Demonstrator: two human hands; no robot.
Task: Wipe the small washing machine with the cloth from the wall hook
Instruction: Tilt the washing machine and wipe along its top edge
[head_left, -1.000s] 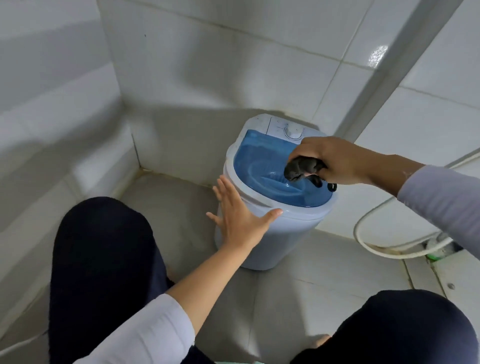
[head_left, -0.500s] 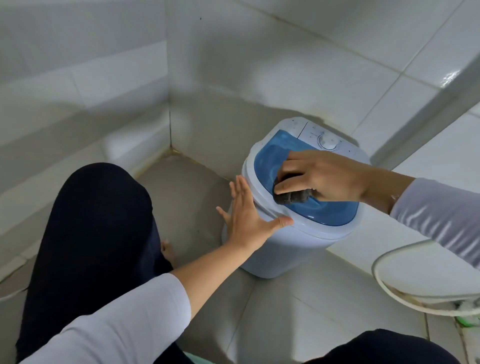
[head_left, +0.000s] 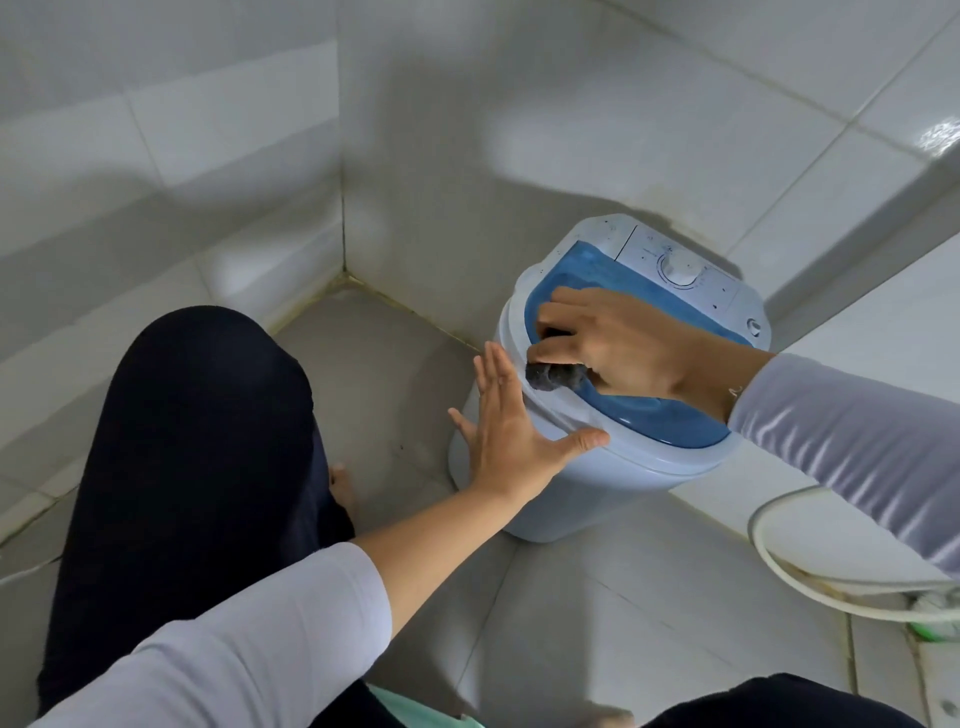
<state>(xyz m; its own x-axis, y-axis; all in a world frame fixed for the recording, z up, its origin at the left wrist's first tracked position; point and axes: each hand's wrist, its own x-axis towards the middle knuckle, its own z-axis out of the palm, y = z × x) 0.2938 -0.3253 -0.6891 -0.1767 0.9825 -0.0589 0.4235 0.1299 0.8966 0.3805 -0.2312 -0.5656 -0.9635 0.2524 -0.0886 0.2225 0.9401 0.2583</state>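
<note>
The dark grey cloth (head_left: 553, 375) is bunched into a small wad at the near left edge of the blue lid (head_left: 660, 410), pressed where the lid meets the white rim. The right hand (head_left: 618, 345) curls over it from above, fingers closed around the wad so that only its lower end pokes out beneath the knuckles. The small washing machine (head_left: 597, 483) stands on the tiled floor (head_left: 623, 613) against the wall, its dial (head_left: 679, 270) at the far side of the top. The left hand (head_left: 511, 434) lies flat and spread against the machine's left side, thumb along the rim, holding nothing. A white hose (head_left: 810, 587) loops on the floor to the right.
</note>
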